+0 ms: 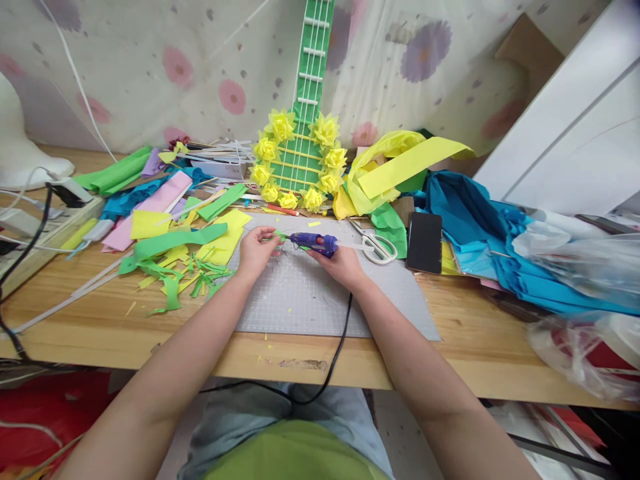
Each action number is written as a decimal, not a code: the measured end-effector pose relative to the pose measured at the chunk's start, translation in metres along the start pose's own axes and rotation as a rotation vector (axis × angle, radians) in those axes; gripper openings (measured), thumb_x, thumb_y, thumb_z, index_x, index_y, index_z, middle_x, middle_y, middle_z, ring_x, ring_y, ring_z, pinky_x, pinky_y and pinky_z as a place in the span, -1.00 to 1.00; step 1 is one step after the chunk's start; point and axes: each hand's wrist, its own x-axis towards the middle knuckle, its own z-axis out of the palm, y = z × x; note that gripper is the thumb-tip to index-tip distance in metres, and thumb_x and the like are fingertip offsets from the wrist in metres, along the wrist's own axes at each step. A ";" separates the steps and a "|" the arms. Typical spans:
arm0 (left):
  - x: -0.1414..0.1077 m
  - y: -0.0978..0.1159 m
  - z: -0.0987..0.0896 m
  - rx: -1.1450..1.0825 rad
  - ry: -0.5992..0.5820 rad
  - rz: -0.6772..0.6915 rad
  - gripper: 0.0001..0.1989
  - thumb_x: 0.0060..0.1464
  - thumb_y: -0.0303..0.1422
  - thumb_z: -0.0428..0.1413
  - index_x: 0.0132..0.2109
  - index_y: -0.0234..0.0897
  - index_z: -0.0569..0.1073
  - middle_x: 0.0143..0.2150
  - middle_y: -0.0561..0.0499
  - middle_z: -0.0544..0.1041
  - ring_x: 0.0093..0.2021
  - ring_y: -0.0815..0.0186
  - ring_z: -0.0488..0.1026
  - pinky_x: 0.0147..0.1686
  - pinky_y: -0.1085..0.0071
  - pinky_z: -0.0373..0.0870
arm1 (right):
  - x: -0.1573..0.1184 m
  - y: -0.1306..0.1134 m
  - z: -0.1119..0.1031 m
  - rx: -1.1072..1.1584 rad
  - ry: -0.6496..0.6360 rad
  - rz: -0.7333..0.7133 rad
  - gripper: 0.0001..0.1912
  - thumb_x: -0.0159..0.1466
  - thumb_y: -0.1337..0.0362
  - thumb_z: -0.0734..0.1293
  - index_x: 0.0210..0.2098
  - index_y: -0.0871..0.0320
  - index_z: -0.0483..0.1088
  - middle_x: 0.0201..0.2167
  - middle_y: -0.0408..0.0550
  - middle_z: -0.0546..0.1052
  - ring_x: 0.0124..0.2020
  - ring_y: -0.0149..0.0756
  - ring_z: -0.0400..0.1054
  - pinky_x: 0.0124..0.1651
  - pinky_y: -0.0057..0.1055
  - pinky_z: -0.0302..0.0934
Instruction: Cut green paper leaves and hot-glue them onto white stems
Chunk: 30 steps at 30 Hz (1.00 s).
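My right hand (343,265) is wrapped round a blue glue gun (314,243), whose nozzle points left and whose clear glue stick sticks out at the back. My left hand (259,251) pinches a small piece of green paper (281,235) right at the nozzle. Both hands are above a grey cutting mat (300,307). Behind them a green paper guitar (300,160) leans upright against the wall covering, its body edged with yellow paper flowers (327,130). White-handled scissors (379,248) lie to the right of the glue gun.
Green and yellow paper scraps (187,267) cover the table left of the mat. A black phone (425,243) and blue crepe paper (465,207) lie at the right. The gun's black cord (342,343) hangs over the front edge. A power strip (50,247) stands at far left.
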 end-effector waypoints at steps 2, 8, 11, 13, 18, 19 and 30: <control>0.000 0.000 0.000 0.002 -0.005 -0.001 -0.72 -0.24 -0.44 0.19 -0.28 -0.38 0.39 -0.37 -0.01 0.43 -0.42 0.29 0.51 -0.59 0.48 0.42 | 0.000 0.000 0.000 0.002 0.001 -0.004 -0.57 0.11 -0.06 0.24 -0.21 0.13 0.41 -0.35 -0.04 0.53 -0.31 -0.21 0.40 -0.30 -0.39 0.18; 0.000 0.001 0.000 -0.005 -0.006 -0.003 -0.69 -0.28 -0.40 0.23 -0.29 -0.36 0.39 -0.38 0.00 0.43 -0.44 0.32 0.50 -0.59 0.50 0.42 | 0.002 0.001 -0.001 -0.017 0.030 0.011 -0.58 0.11 -0.07 0.23 -0.25 0.12 0.43 -0.39 -0.03 0.52 -0.32 -0.19 0.40 -0.30 -0.36 0.20; -0.002 0.003 0.001 -0.036 -0.005 -0.026 -0.69 -0.28 -0.42 0.22 -0.29 -0.36 0.38 -0.39 0.01 0.43 -0.45 0.34 0.50 -0.59 0.52 0.41 | 0.003 0.007 -0.003 -0.013 0.068 0.028 -0.57 0.10 -0.09 0.23 -0.29 0.11 0.45 -0.46 -0.03 0.51 -0.36 -0.18 0.39 -0.31 -0.34 0.21; -0.003 0.005 0.001 -0.058 -0.003 -0.048 -0.70 -0.28 -0.43 0.22 -0.30 -0.36 0.37 -0.39 0.01 0.43 -0.45 0.34 0.49 -0.58 0.50 0.41 | 0.005 0.014 -0.005 -0.026 0.113 0.101 -0.54 0.08 -0.12 0.22 -0.36 0.14 0.46 -0.52 -0.01 0.50 -0.41 -0.17 0.39 -0.34 -0.32 0.21; 0.000 0.009 -0.003 -0.056 0.043 -0.046 -0.73 -0.29 -0.43 0.20 -0.32 -0.35 0.39 -0.41 0.04 0.42 -0.46 0.37 0.46 -0.56 0.48 0.41 | 0.017 0.034 -0.013 -0.067 0.272 0.323 -0.45 0.04 -0.15 0.22 -0.34 0.24 0.46 -0.42 0.12 0.53 -0.35 -0.10 0.41 -0.31 -0.29 0.21; 0.002 0.009 -0.005 -0.052 0.061 -0.034 -0.73 -0.29 -0.43 0.20 -0.32 -0.35 0.40 -0.43 0.05 0.42 -0.47 0.39 0.44 -0.55 0.47 0.42 | 0.020 0.037 -0.015 -0.089 0.290 0.355 -0.44 0.05 -0.14 0.22 -0.31 0.25 0.46 -0.38 0.15 0.53 -0.31 -0.08 0.41 -0.28 -0.28 0.21; 0.023 0.010 -0.028 -0.048 0.302 0.063 -0.77 -0.27 -0.43 0.16 -0.33 -0.31 0.40 -0.42 0.05 0.41 -0.44 0.44 0.38 -0.54 0.54 0.37 | 0.016 0.029 -0.029 -0.364 0.175 0.334 -0.42 0.04 -0.05 0.29 -0.12 0.31 0.34 -0.17 0.24 0.46 -0.11 -0.04 0.33 -0.15 -0.27 0.17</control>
